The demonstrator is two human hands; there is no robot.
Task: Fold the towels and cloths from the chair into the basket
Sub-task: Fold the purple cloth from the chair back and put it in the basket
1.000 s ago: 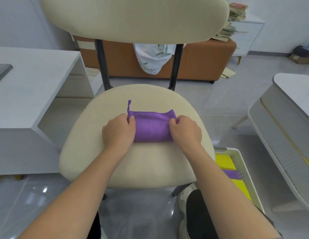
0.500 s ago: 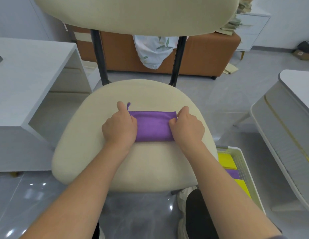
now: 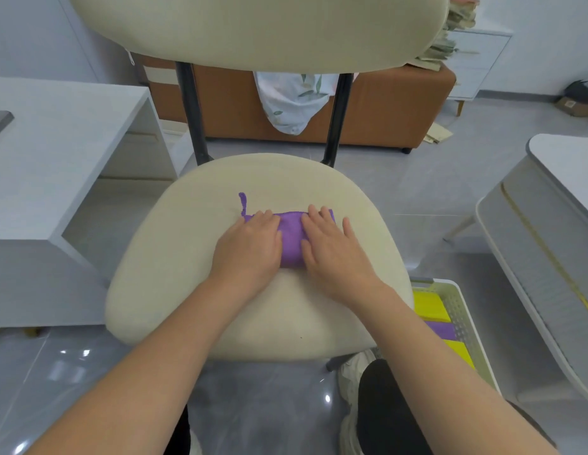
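A folded purple cloth (image 3: 291, 239) lies on the cream seat of the chair (image 3: 187, 274), its hanging loop sticking out at the far left corner. My left hand (image 3: 248, 247) lies flat on the cloth's left part, fingers straight. My right hand (image 3: 332, 249) presses flat on its right part, thumb spread to the side. Only a strip of purple shows between the two hands. A white perforated basket (image 3: 466, 326) stands on the floor to the right of the chair, holding folded yellow and purple cloths.
A white desk (image 3: 56, 165) stands at the left and a pale table (image 3: 548, 231) at the right. Behind the chair is a brown cabinet (image 3: 384, 113) with a patterned fabric hanging over it. My shoe and dark trouser leg are beneath the seat.
Both hands were gripping the cloth's ends; now they have moved inward and lie flat on top of it. The cloth looks narrower.
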